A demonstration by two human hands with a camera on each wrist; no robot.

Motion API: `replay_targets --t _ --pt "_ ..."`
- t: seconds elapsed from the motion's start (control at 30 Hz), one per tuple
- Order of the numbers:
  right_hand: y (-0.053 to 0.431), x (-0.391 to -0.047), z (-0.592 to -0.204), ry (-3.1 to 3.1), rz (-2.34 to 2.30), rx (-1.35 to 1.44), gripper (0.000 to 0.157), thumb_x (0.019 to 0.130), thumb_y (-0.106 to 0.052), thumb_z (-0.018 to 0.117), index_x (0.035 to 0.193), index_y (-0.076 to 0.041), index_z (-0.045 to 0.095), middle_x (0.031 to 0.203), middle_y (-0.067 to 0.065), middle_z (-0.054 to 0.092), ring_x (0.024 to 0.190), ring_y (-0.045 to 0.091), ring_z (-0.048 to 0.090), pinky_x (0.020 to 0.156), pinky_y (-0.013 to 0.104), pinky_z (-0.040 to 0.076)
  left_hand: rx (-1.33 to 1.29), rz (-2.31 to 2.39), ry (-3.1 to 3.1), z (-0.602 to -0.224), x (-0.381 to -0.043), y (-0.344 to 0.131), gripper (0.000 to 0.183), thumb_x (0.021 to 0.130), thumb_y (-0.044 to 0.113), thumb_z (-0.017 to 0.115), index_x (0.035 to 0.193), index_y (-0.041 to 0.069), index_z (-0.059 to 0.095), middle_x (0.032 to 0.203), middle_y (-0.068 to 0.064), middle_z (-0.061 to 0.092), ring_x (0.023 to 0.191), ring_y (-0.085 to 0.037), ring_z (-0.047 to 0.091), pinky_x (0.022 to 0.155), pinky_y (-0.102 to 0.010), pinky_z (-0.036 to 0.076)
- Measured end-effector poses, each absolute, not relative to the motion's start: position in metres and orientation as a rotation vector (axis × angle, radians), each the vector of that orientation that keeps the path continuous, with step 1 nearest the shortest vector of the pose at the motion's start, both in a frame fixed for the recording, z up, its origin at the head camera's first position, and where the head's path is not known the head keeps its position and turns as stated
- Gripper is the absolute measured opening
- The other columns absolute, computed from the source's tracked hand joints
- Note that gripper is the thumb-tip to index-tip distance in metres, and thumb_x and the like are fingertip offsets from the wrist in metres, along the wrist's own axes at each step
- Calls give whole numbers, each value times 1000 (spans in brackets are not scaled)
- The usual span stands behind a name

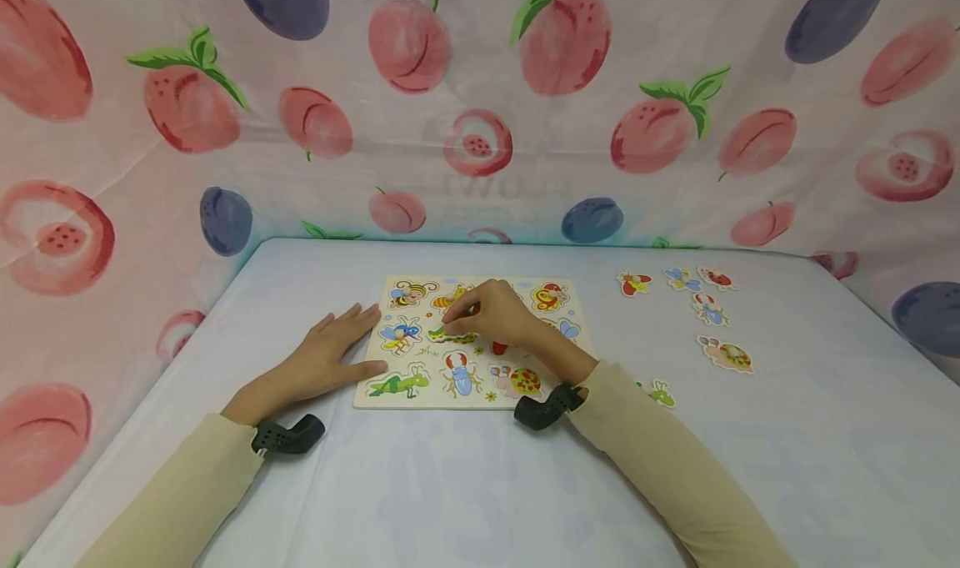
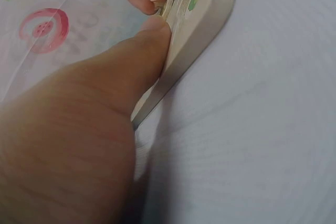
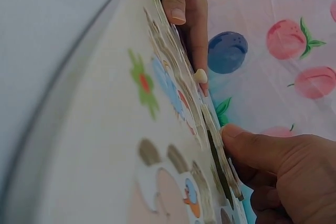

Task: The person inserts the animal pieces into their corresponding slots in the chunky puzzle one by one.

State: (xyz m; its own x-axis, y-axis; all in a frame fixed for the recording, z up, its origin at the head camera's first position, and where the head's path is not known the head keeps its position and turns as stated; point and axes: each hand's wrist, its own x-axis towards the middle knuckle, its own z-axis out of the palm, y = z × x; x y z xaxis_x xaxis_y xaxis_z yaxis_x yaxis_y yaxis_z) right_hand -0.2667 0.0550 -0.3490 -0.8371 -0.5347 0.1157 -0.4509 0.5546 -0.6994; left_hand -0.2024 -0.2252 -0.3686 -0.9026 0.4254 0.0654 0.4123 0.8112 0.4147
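A wooden insect puzzle board (image 1: 442,403) lies flat on the table. My right hand (image 1: 495,314) is over its middle, thumb and fingertips pinching a green caterpillar puzzle piece (image 1: 441,335). In the right wrist view, that piece (image 3: 226,167) is tilted at the board's surface, its near side raised over a dark gap. My left hand (image 1: 330,355) rests at the board's left edge with fingers spread and straight, the thumb touching the lower left part. Just beside its fingers sits a blue mosquito-like piece (image 1: 401,335) with a knob. The right hand hides part of the middle.
Loose pieces lie on the table to the right: a red-winged fly (image 1: 634,283), a dragonfly (image 1: 682,279), a ladybug (image 1: 717,278), a blue beetle (image 1: 709,309) and a snail (image 1: 725,354). A green piece (image 1: 660,393) is partly behind the right sleeve. Fruit-patterned cloth (image 1: 480,143) hangs behind.
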Motion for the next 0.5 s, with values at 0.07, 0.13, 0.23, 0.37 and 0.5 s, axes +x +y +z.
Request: replay_targets --t 0.07,0.13,0.23,0.37,0.5 --pt "55 -267 -349 2669 -1153 -844 6 80 -27 79 86 -25 78 93 -12 69 70 14 56 55 26 43 687 666 2962 -369 -203 -225 91 86 57 61 151 3 26 155 -14 24 144 -33 10 114 -52 2" --pt "56 -266 -348 2663 -1156 -841 6 80 -27 79 86 -25 77 92 -12 69 70 15 56 56 26 44 688 666 2963 -370 -203 -226 91 86 57 61 151 3 26 155 -14 24 144 -33 11 114 -52 2" --pt "57 -266 -348 2654 -1160 -851 6 80 -26 79 86 -25 77 91 -11 69 71 15 57 57 27 45 686 666 2963 -370 -203 -226 91 86 57 61 151 3 26 155 -14 24 144 -33 10 114 -51 2" --pt "58 -267 -348 2640 -1168 -871 5 80 -26 79 85 -25 77 89 -11 69 71 16 57 58 28 46 681 671 2958 -369 -202 -225 91 86 58 61 151 3 26 156 -14 23 144 -33 10 114 -52 1" --pt "59 -267 -348 2631 -1164 -876 5 80 -26 80 84 -25 77 87 -11 69 72 15 58 59 28 46 681 677 2952 -367 -202 -225 91 86 57 61 150 3 26 156 -13 23 144 -33 10 114 -51 1"
